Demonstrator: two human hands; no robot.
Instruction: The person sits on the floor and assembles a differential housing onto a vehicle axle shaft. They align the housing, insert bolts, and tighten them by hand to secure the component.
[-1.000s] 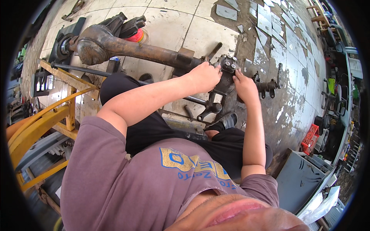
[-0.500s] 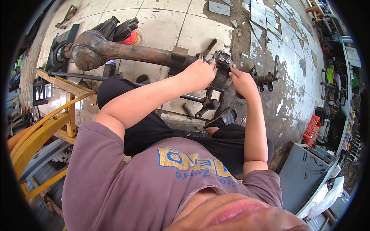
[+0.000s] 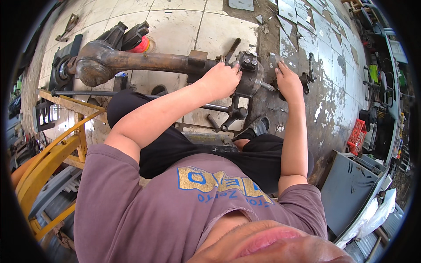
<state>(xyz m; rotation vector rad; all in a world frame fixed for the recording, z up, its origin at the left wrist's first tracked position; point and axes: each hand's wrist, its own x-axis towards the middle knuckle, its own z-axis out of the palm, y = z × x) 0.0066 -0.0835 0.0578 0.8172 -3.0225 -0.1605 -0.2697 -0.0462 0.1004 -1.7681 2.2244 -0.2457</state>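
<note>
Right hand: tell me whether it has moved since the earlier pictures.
Yes: the right hand has moved rightward, away from the bolted metal block that it was close beside before.

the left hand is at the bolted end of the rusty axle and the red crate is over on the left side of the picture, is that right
Not quite: the head view shows the red crate on the right side of the picture. The left hand is indeed at the bolted end of the rusty axle.
</note>
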